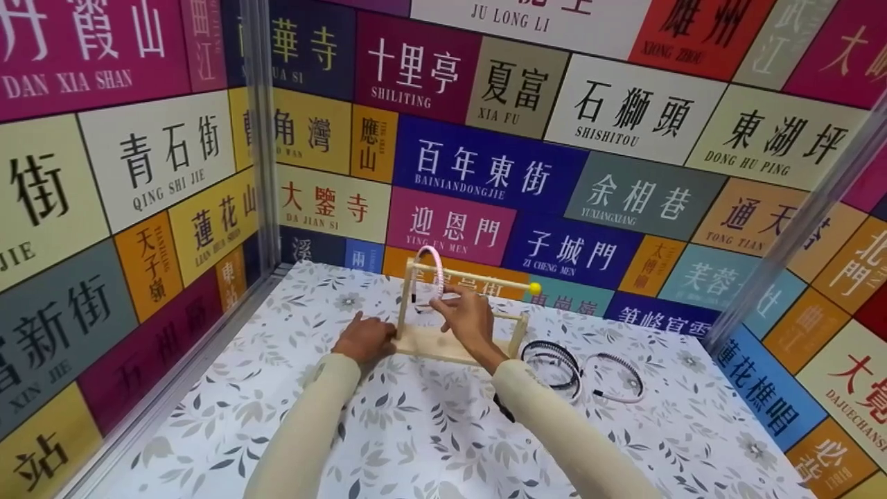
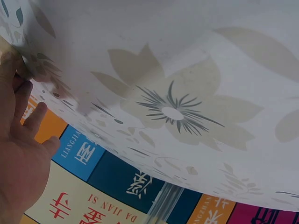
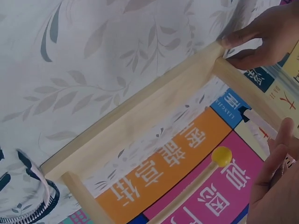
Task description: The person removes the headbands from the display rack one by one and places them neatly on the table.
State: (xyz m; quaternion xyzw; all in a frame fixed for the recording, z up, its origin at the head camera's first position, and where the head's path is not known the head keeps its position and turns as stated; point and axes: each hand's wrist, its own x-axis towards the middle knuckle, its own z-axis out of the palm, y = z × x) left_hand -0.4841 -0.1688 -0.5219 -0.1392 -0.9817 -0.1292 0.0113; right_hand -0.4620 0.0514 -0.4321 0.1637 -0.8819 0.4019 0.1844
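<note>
A light wooden rack (image 1: 436,344) stands on the table, with a horizontal rod (image 1: 478,275) that ends in a yellow ball (image 1: 535,287). My left hand (image 1: 366,338) grips the left end of its base; in the right wrist view that hand (image 3: 266,37) has thumb and fingers at the base corner. With my right hand (image 1: 468,319) I pinch a pink headband (image 1: 431,258) near the left post. The band arches over the rod, and its black-tipped end (image 3: 245,113) shows in the right wrist view. Part of the band is hidden behind my fingers.
Several dark headbands (image 1: 552,346) lie overlapping to the right of the rack, partly behind my right forearm. Farther right lies a pale headband with dark teeth (image 1: 634,371). Panels of colourful lettered signs (image 1: 485,163) rise behind the floral-patterned table (image 1: 229,423).
</note>
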